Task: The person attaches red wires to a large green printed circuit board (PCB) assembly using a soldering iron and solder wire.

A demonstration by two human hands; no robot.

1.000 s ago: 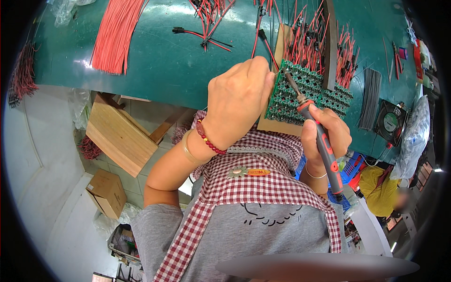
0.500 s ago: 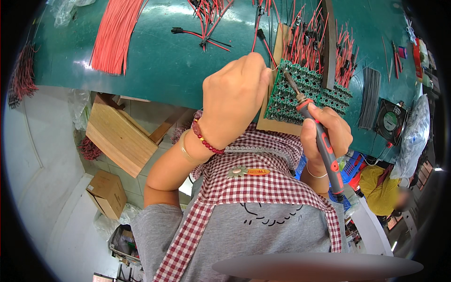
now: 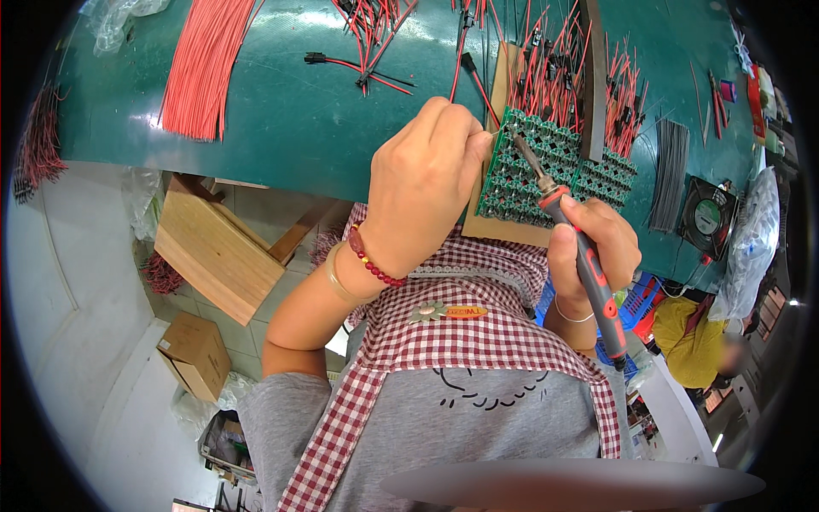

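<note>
My right hand (image 3: 607, 243) is wrapped round a grey and red soldering iron (image 3: 589, 269), its tip at the upper left part of a green circuit board panel (image 3: 533, 175). Between the closed thumb and fingers of my left hand (image 3: 426, 175) is a thin strand of solder wire (image 3: 496, 132), reaching toward that same corner. Whether tip and wire touch is too small to tell. The panel, with many small repeated boards, lies on a brown backing board (image 3: 503, 231). Red and black wires with black connectors (image 3: 554, 77) stand along its far side.
A dark bar (image 3: 593, 94) lies across the panel, right of the iron. On the green table (image 3: 290, 128) are a red wire bundle (image 3: 199, 77), loose connector leads (image 3: 365, 72), a dark wire bundle (image 3: 671, 171) and a small fan (image 3: 710, 213). Someone in yellow (image 3: 689, 341) is at right.
The view has shifted slightly. My left hand's fingers have tilted a little, still pinching the wire; the iron's tip stays at about the same corner of the panel.
</note>
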